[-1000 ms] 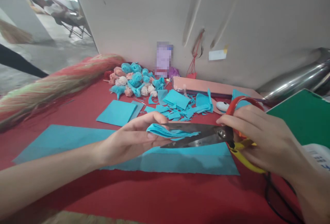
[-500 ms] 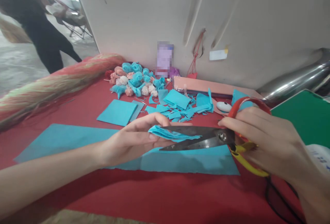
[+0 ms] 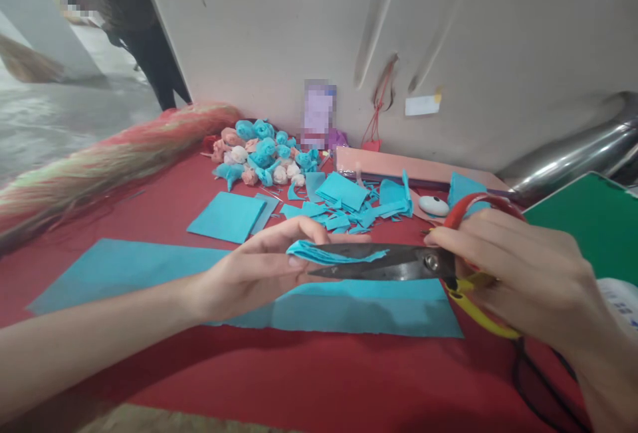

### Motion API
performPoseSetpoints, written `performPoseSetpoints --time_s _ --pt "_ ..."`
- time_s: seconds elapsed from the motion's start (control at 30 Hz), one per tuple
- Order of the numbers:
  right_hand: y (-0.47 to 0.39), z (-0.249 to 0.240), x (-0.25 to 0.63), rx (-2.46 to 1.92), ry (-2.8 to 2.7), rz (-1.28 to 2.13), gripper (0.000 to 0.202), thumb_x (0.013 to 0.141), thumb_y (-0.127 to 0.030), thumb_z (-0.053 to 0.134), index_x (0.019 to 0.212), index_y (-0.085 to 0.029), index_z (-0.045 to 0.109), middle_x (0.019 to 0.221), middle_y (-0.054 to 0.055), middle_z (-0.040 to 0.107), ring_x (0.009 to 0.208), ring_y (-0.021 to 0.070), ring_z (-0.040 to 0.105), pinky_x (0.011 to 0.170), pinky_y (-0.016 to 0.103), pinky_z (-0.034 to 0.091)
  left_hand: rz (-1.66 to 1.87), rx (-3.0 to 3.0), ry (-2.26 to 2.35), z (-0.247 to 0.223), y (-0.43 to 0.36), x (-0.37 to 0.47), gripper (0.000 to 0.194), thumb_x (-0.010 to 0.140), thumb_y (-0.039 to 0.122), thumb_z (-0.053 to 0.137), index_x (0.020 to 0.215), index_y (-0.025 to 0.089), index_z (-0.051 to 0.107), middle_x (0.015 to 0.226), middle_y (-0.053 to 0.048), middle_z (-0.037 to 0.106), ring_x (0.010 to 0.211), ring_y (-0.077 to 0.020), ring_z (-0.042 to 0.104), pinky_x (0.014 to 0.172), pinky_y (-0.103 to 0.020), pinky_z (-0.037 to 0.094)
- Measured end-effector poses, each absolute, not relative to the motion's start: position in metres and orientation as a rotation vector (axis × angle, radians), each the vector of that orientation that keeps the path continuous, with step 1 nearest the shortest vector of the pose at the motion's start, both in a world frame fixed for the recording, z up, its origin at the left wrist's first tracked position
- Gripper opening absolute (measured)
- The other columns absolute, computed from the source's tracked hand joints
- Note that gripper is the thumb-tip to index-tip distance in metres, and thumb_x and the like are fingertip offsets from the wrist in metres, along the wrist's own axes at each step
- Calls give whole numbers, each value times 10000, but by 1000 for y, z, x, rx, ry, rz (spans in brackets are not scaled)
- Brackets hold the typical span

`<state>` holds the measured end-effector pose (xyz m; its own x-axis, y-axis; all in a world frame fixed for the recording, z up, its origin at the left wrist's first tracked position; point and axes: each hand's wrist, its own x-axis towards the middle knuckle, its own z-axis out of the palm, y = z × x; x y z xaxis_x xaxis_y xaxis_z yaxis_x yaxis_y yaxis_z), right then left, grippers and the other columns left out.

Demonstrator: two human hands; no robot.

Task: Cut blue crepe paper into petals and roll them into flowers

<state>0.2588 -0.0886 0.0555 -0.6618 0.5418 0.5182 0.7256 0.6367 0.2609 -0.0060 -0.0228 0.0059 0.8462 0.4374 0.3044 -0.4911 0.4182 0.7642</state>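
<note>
Between thumb and fingers, my left hand (image 3: 264, 261) pinches a folded piece of blue crepe paper (image 3: 333, 255), its layers showing along the edge. My right hand (image 3: 533, 273) grips a pair of scissors (image 3: 419, 264) by one red and one yellow handle. The dark blades point left and lie along the folded paper, one behind it and one below, with only a narrow gap between them. Beneath both hands a long blue paper sheet (image 3: 369, 310) lies flat on the red tabletop (image 3: 319, 373).
Behind my hands lie a square blue paper stack (image 3: 226, 216), blue offcuts (image 3: 343, 217) and a heap of paper roses (image 3: 264, 154). A white oval object (image 3: 433, 205) sits near the scissors. A bundle of straw-like strands (image 3: 100, 161) borders the left. A person (image 3: 144, 34) stands beyond.
The scissor blades have closed partway, the lower blade rising toward the paper. My left hand has stayed nearly still. The person in the background has moved to the right.
</note>
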Motion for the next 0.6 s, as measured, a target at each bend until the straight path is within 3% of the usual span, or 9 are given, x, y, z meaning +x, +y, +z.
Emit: performPoseSetpoints --time_s 0.13,0.3,0.43,0.6 --pt "-88 54 260 -1014 -2440 -671 292 791 28 452 1006 -148 541 734 24 487 668 142 476 581 262 365 605 992 -56 2 -22 -7 262 867 111 473 1113 160 549 1257 -49 539 1176 -160 479 950 -256 408" --pt "-87 53 260 -1025 -2412 -722 281 808 19 426 980 -175 537 706 11 484 658 135 479 584 247 370 641 1164 3 3 -24 -7 334 880 144 475 1210 166 518 1308 -17 494 1212 -187 439 962 -267 425" --pt "-88 54 261 -998 -2430 -686 301 800 31 420 994 -169 534 732 21 500 679 141 487 598 250 377 667 1421 148 12 -29 -8 368 879 67 440 1142 284 576 1089 56 645 994 -90 582 870 -181 452" --pt "-88 55 261 -1034 -2534 -663 292 826 16 387 1028 -149 520 743 30 515 701 154 485 610 268 366 610 1851 378 22 -32 -12 271 856 113 458 1050 200 626 930 -24 686 791 -130 624 674 -193 496"
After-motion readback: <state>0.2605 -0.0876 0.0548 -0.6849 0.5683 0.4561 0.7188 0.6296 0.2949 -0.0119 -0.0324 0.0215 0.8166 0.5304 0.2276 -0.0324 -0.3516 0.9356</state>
